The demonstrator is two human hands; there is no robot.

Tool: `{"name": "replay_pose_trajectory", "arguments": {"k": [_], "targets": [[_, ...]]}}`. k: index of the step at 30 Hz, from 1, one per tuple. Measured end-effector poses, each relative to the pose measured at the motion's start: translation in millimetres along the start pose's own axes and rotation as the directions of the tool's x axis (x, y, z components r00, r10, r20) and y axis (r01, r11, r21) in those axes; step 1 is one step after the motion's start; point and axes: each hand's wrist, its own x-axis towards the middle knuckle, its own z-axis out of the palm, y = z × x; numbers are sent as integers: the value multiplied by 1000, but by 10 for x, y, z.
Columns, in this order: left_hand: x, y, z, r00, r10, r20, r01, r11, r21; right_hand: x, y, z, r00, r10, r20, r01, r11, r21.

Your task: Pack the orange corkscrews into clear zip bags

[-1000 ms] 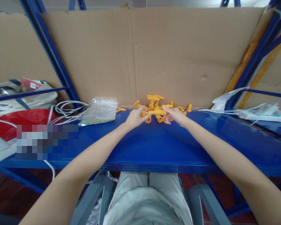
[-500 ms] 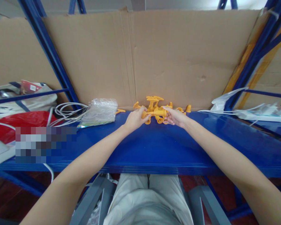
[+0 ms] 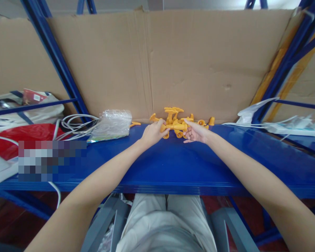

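A cluster of orange plastic screw-like parts [image 3: 174, 120] lies at the back of the blue shelf [image 3: 173, 164], against the cardboard wall. My left hand [image 3: 152, 133] is closed, its thumb and fingers pinching the left end of an orange part [image 3: 164, 128]. My right hand [image 3: 195, 131] grips the right side of the same joined orange piece with curled fingers. Two more orange pieces [image 3: 208, 121] lie just right of my right hand, and a small one [image 3: 134, 123] lies to the left.
A clear plastic bag [image 3: 111, 123] and coiled white cables [image 3: 75, 124] lie left of my hands. A red bag [image 3: 21, 134] and white items sit at far left. White plastic and cables [image 3: 273, 120] lie at right. Blue rack posts [image 3: 57, 59] flank the cardboard [image 3: 199, 63].
My hands have shifted slightly on the orange piece; the right hand has drawn a little back and its fingers curl more. Everything else is still.
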Motion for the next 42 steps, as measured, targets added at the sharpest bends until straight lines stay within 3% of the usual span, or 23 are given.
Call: {"name": "replay_pose_trajectory", "arguments": {"k": [6, 16, 23, 26, 28, 31, 33, 35, 37, 39, 42], "targets": [[13, -54, 2, 998, -66, 12, 67, 994, -82, 8, 49, 5, 969, -246, -26, 246, 969, -8], [-4, -79, 62, 998, -60, -15, 58, 994, -93, 22, 60, -11, 958, -282, -51, 279, 959, -54], [13, -56, 48, 998, -60, 12, 61, 993, -101, -6, 13, 43, 965, -239, -103, 244, 969, 31], [45, -154, 48, 998, -68, 5, 68, 988, -140, 0, -42, -45, 938, -303, -172, 319, 944, 79], [66, -306, 57, 993, -117, -12, 114, 983, -145, 37, -60, -159, 892, -382, -240, 406, 912, 54], [69, -633, 85, 975, -224, 10, 224, 974, -36, 155, -29, -344, 746, -554, -370, 557, 823, -111], [48, -861, 110, 932, -351, 88, 345, 935, 79, 251, 17, -432, 629, -669, -396, 610, 740, -282], [14, -1051, 143, 870, -463, 169, 435, 882, 180, 328, 58, -469, 551, -750, -368, 584, 660, -471], [-20, -1183, 180, 792, -568, 223, 513, 818, 259, 365, 77, -451, 523, -798, -299, 495, 570, -656], [-44, -1258, 218, 737, -623, 264, 550, 779, 301, 366, 73, -387, 530, -821, -214, 377, 454, -808], [-55, -1296, 258, 707, -634, 312, 545, 770, 331, 345, 44, -242, 566, -820, -83, 187, 226, -956]]}}
